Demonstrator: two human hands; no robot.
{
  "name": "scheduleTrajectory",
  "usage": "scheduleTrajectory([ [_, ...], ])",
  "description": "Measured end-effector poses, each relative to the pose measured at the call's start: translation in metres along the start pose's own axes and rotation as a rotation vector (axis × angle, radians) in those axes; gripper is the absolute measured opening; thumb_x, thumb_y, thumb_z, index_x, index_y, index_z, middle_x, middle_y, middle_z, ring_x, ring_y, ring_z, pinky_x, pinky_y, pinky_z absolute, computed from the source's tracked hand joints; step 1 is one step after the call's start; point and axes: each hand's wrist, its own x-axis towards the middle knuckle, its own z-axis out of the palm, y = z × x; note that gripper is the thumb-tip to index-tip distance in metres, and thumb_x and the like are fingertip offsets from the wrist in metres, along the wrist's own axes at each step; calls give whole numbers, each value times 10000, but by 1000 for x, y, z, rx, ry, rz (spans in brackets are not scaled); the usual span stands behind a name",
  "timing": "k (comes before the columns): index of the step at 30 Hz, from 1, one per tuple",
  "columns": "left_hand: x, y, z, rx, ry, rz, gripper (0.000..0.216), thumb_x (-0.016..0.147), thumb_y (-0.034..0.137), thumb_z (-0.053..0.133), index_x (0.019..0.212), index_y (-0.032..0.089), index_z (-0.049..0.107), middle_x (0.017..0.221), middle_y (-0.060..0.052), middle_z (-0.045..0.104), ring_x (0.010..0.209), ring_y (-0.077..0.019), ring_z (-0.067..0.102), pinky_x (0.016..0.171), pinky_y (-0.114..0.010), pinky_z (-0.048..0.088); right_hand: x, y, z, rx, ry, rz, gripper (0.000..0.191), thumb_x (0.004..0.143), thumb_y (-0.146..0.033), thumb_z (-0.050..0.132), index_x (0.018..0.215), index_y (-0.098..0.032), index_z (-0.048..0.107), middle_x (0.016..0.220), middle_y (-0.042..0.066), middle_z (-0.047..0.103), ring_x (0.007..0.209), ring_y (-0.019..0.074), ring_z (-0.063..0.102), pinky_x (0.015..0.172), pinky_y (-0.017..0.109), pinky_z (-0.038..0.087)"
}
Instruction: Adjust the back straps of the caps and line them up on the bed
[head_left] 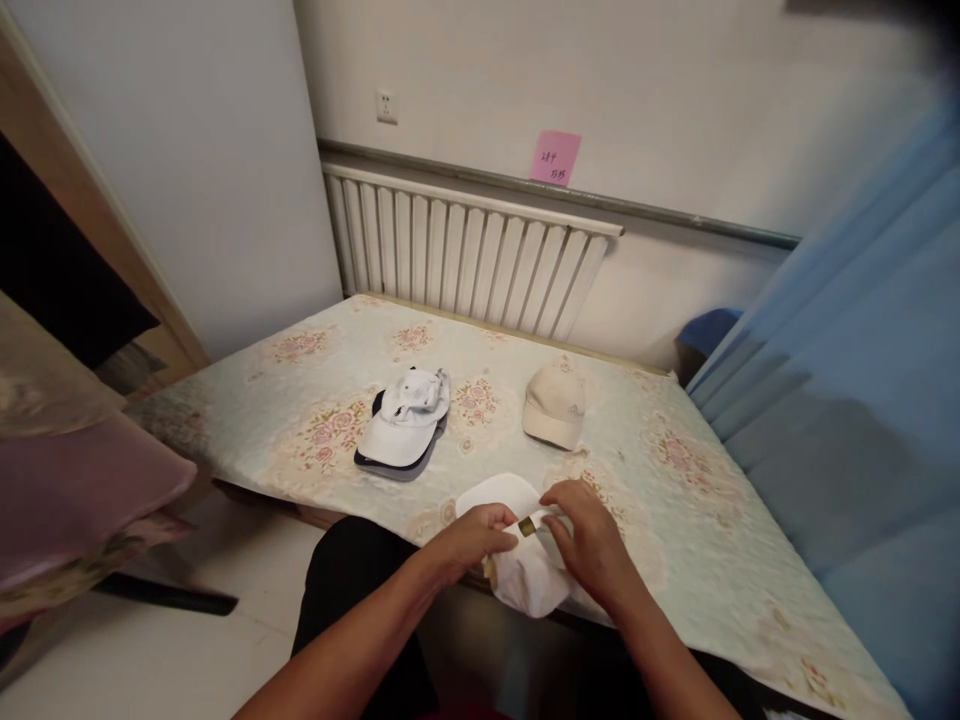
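Observation:
A white cap (517, 565) lies at the near edge of the flowered mattress (675, 480), partly hanging over it. My left hand (472, 540) grips the cap's left side with curled fingers. My right hand (589, 540) pinches the cap's strap, where a small brass-coloured buckle (527, 526) shows between the two hands. Farther back lie a stack of white and dark caps (405, 425) and a single beige cap (555, 405).
A white radiator (465, 255) runs along the far wall under a pink note (556, 157). A blue curtain (862, 380) hangs at the right. Pink and beige bedding (67, 480) sits at the left, above a pale floor.

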Motion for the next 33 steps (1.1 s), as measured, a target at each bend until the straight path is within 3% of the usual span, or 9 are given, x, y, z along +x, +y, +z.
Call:
scheduleTrajectory([
  [4, 1, 1, 3, -13, -16, 18, 228, 646, 178, 577, 872, 159, 562, 646, 48, 542, 505, -62, 459, 482, -184, 292, -11, -21, 7, -32, -164, -46, 188, 806, -103, 471, 926, -203, 575, 860, 60, 538, 829, 205, 492, 716, 332, 397],
  [11, -6, 8, 5, -35, -184, 7, 414, 549, 46, 550, 949, 145, 581, 755, 20, 594, 633, -88, 517, 565, -200, 324, -16, -16, 9, -13, -288, 2, 309, 806, -100, 481, 1056, -254, 577, 851, 32, 534, 784, 177, 507, 678, 297, 387],
  [18, -5, 3, 7, -52, -185, 3, 347, 549, 61, 522, 880, 132, 598, 690, 33, 571, 561, -64, 457, 543, -201, 276, -14, -7, 11, 168, -238, 90, 136, 776, -118, 529, 819, -218, 610, 719, -7, 531, 680, 150, 501, 641, 282, 371],
  [23, -4, -1, 5, -45, -94, 8, 315, 550, 75, 530, 851, 139, 596, 632, 49, 540, 508, -53, 410, 510, -200, 253, -13, -7, 10, 270, -260, 34, 240, 811, -129, 488, 932, -259, 650, 765, 9, 547, 737, 160, 523, 681, 292, 385],
  [26, -5, -1, 3, -60, -86, 7, 340, 553, 79, 522, 877, 142, 601, 640, 43, 560, 500, -52, 418, 502, -197, 250, -13, -9, 10, 327, -271, 30, 240, 811, -130, 476, 892, -258, 662, 764, 9, 535, 741, 158, 523, 680, 288, 384],
  [33, -3, -4, 1, -70, -95, 26, 403, 555, 74, 501, 939, 127, 612, 696, 13, 605, 504, -56, 452, 496, -196, 265, -14, 1, 14, 551, -156, 308, 130, 693, -92, 503, 694, -206, 566, 718, -12, 536, 685, 149, 499, 638, 269, 374],
])
